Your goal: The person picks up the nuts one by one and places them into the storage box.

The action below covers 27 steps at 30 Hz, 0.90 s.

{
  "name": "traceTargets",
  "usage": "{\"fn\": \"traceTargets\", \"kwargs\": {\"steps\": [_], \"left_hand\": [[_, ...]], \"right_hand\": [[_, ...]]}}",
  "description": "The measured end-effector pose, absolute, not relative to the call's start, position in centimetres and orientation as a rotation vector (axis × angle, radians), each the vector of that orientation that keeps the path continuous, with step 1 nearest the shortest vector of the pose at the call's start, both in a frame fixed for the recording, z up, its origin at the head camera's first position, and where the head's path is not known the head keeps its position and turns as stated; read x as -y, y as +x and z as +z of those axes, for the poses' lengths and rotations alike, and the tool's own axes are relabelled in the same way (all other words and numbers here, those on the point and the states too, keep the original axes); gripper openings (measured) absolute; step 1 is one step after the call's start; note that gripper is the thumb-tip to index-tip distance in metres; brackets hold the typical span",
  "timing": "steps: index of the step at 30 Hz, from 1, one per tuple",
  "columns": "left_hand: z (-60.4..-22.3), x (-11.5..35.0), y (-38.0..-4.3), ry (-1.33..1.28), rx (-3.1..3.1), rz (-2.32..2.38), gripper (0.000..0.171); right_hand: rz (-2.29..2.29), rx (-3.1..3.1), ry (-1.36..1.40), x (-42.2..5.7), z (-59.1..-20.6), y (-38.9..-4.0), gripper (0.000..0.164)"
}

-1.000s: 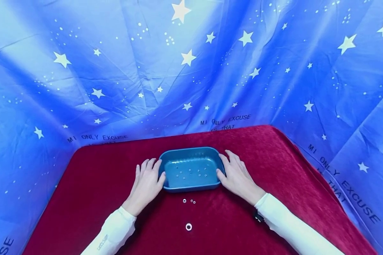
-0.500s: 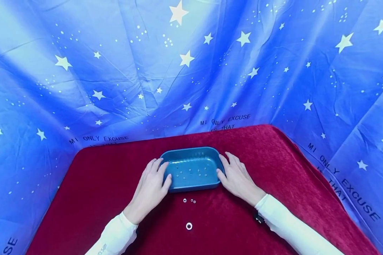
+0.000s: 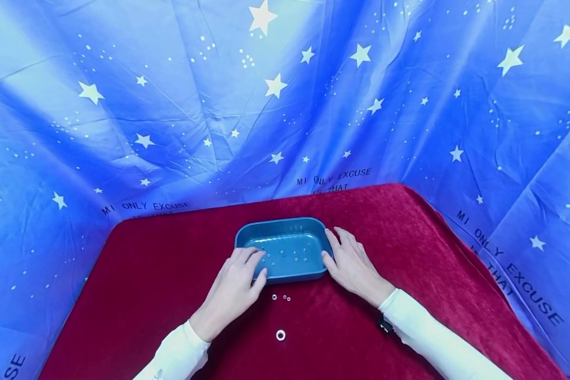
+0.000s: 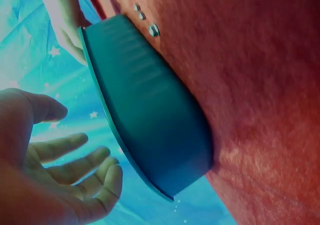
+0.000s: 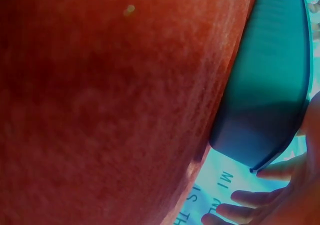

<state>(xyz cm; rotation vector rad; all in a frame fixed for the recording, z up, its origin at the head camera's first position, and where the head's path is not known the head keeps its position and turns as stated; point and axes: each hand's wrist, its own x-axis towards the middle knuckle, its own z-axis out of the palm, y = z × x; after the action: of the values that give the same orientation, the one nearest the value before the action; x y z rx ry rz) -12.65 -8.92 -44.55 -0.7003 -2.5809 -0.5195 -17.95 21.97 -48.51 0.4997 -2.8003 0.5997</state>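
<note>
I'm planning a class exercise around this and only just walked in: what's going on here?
A person's left hand hovers over the left side of a blue tray, holding nothing that I can see, while the right hand touches the tray's rim at the right end. Small metal rings, probably nuts, lie scattered in the tray. On the red cloth, between tray and person, lie three more small rings and one bigger ring.

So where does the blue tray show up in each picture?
Head: the blue tray sits just below centre, between the two hands.
Left wrist: in the middle, slanting down toward the right.
Right wrist: along the upper right.
Shared landmark: the red cloth beneath it.
</note>
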Motion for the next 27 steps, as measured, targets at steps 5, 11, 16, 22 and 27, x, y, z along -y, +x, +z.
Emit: {"fn": "traceTargets", "kwargs": {"steps": [5,11,16,22,27], "left_hand": [[-44.8,8.5,-12.4,-0.780,2.557,-0.482,0.038],[-44.9,8.1,-12.0,-0.798,2.565,-0.460,0.036],[-45.1,7.7,-11.7,-0.871,2.521,-0.441,0.032],[-45.6,7.1,-10.9,-0.956,2.442,-0.405,0.026],[-46.1,6.6,-10.2,-1.031,2.364,-0.392,0.023]], "right_hand": [[0.604,2.801,0.493,-21.9,-48.4,-18.0,0.067],[0.602,2.807,0.489,-21.9,-48.5,-17.9,0.068],[0.612,2.811,0.478,-21.8,-48.5,-17.8,0.069],[0.619,2.813,0.476,-21.8,-48.6,-17.9,0.069],[0.618,2.813,0.477,-21.8,-48.6,-17.9,0.069]]}}
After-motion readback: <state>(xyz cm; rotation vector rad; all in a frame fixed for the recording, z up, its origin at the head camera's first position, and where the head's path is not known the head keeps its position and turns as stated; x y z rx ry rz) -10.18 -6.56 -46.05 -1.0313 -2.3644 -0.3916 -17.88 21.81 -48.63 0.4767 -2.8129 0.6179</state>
